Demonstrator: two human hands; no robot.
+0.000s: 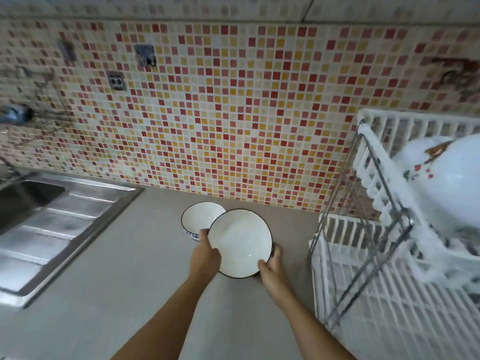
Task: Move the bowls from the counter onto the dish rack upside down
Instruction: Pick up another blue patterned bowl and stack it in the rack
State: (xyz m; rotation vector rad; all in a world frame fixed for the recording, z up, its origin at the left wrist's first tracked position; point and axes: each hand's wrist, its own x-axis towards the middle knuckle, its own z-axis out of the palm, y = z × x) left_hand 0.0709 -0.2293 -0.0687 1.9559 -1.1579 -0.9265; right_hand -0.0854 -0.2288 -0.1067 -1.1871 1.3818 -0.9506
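Note:
A white bowl with a dark rim (240,241) is held above the grey counter (124,294), tilted so its inside faces me. My left hand (205,253) grips its left edge and my right hand (271,267) grips its lower right edge. Behind it a second white bowl (200,216) with a blue pattern at its base stands upright on the counter near the wall. The white two-tier dish rack (376,294) stands to the right; its upper tier holds white dishes (446,183), one with a flower pattern.
A steel sink with a ribbed drainboard (52,224) fills the left side. The mosaic tile wall (233,113) runs behind the counter, with sockets (115,80) on it. The rack's metal frame (363,203) stands close to my right hand.

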